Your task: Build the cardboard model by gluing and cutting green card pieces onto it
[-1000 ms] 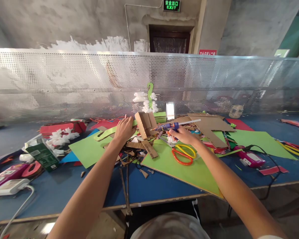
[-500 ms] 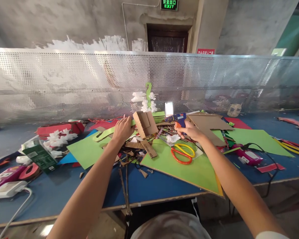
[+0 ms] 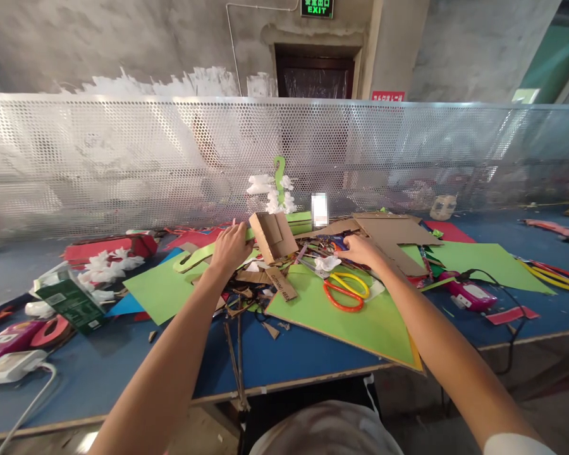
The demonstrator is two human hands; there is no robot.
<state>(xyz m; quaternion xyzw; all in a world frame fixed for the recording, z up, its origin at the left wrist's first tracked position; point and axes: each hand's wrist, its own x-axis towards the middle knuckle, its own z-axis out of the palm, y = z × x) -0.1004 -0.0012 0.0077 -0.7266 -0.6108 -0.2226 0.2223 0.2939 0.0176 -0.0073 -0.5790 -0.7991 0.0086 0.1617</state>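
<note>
My left hand (image 3: 231, 246) is closed around a long green cardboard piece with a hooked end (image 3: 189, 260). A small brown cardboard box (image 3: 271, 239) sits against this piece, just right of my fingers. My right hand (image 3: 361, 250) is closed at the blue glue gun (image 3: 336, 242), which lies low among the scraps and is partly hidden. Scissors with yellow and orange handles (image 3: 345, 292) rest on a green sheet (image 3: 355, 328) below my right hand. White crumpled paper (image 3: 327, 263) lies between the scissors and the glue gun.
Cardboard sheets (image 3: 393, 237) lie to the right, near a purple power strip (image 3: 469, 294). A green carton (image 3: 71, 300) and pink tape roll (image 3: 52, 332) are left. A green hook shape with white paper tufts (image 3: 279, 183) stands before the perforated metal screen (image 3: 146, 158).
My right hand has lowered the glue gun from above the pile down into the scraps. My left hand keeps its hold on the green piece. The view has shifted slightly.
</note>
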